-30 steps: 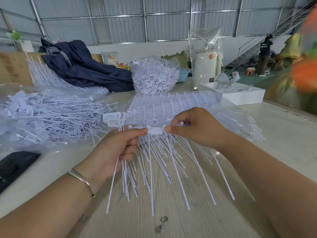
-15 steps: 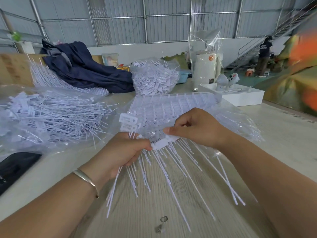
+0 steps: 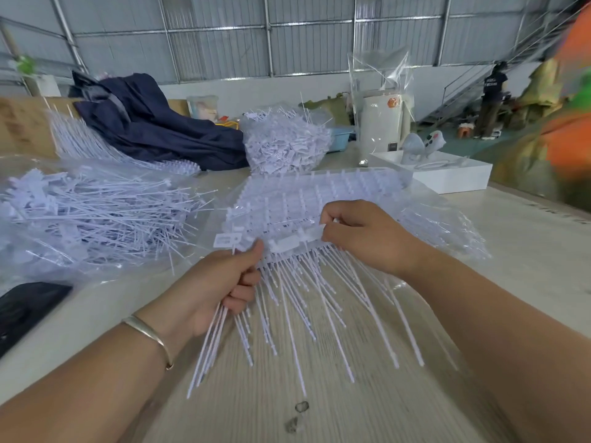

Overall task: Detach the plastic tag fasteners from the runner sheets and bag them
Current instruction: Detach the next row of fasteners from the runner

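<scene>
Corrugated metal wall (image 3: 303, 36) with steel framing spans the rear, above a white lower wall band (image 3: 256, 91). Metal staircase (image 3: 460, 94) rises at right; a person (image 3: 491, 100) stands beside it. Floor (image 3: 463, 145) there is green. Pale wood-grain table (image 3: 319, 410) fills the foreground.

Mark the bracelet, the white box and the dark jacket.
bracelet (image 3: 150, 330): head view, on the band across the left wrist.
white box (image 3: 457, 180): head view, on its front wall.
dark jacket (image 3: 160, 129): head view, on the heaped cloth.

One head-worn wide-angle view looks forward and down, close over the table (image 3: 527, 251).
</scene>
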### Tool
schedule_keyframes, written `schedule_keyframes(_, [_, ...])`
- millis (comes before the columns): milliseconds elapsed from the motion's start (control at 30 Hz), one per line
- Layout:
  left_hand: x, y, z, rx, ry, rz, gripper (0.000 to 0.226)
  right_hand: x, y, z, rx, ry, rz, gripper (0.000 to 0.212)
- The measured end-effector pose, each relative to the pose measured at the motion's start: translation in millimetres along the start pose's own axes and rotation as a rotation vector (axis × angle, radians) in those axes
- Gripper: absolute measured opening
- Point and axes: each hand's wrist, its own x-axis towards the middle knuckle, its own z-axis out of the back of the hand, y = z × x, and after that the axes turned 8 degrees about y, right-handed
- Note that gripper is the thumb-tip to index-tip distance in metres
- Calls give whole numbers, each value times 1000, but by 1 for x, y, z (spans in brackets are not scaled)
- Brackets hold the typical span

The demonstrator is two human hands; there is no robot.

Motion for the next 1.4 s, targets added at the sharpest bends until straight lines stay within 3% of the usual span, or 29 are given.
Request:
schedule_keyframes(200, [-2,-1,-1,-92,37,37,56,2,2,-10,86,134,-29,19])
schedule_keyframes(300, [-5,-6,-1,-147,35,-34,45,2,0,-11,59,164,-32,17])
schedule_keyframes(400, [-7,-7,-1,10,19,-125,32,1,-3,-13,25,175,-21,18])
schedule_keyframes(567, [-7,-6,1,-5,15,-162,32,2,-4,-8,-19,135,0,29])
schedule_keyframes(767, [-10,-8,2,-202,236,-172,25,1,-1,0,71,117,-31,42])
schedule_keyframes(900, [-13,-8,-4,-328,447,-185,37,-2,7,-6,220,135,50,60])
schedule_keyframes(1033, [-15,-7,-11,-339,556,-189,37,-2,13,-16,352,232,71,40])
schedule_keyframes(1100, [-15,-6,-13,-302,592,-201,33,-1,14,-20,419,259,87,44])
schedule_keyframes(1167, [-14,-6,-14,-278,599,-209,32,0,16,-20,444,222,99,62])
schedule_keyframes(1267, [-11,-6,-11,-388,573,-194,36,0,19,-16,409,156,115,61])
schedule_keyframes(1400, [-6,-11,-2,-444,435,-164,23,0,14,-3,409,50,90,57])
